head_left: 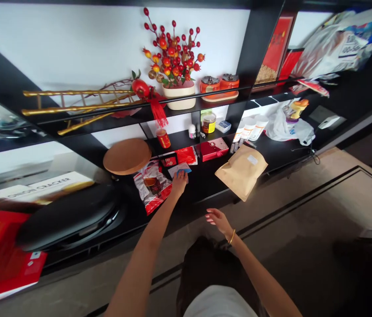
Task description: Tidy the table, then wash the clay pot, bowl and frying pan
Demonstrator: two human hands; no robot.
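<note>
The left hand [180, 180] is at the center of the frame, with its fingers on a flat blue-and-white packet [174, 170]. The packet lies over the black worktop [202, 185], beside the upper right edge of a red-and-silver bag [153, 184]. Whether the left hand grasps the packet or only rests on it cannot be told. The right hand [218, 220] is released, in the lower center of the frame, in front of the worktop edge; its fingers are loosely bent and a gold bracelet [232, 236] encircles the wrist.

Adjacent items: a red packet [186, 155] is located just above the blue-and-white packet. A dark red box [214, 149] is located to the upper right of it. A brown paper bag [242, 171] is located right of center, apart from both hands. A round wooden board [127, 156] is located left of center, next to a red cylindrical container [163, 138].

A black case [70, 216] occupies the lower left of the frame. On the shelf [202, 104] at upper center, a white pot [179, 97] holds red and orange artificial berries [171, 57]; two orange jars [219, 86] stand to its right.
</note>
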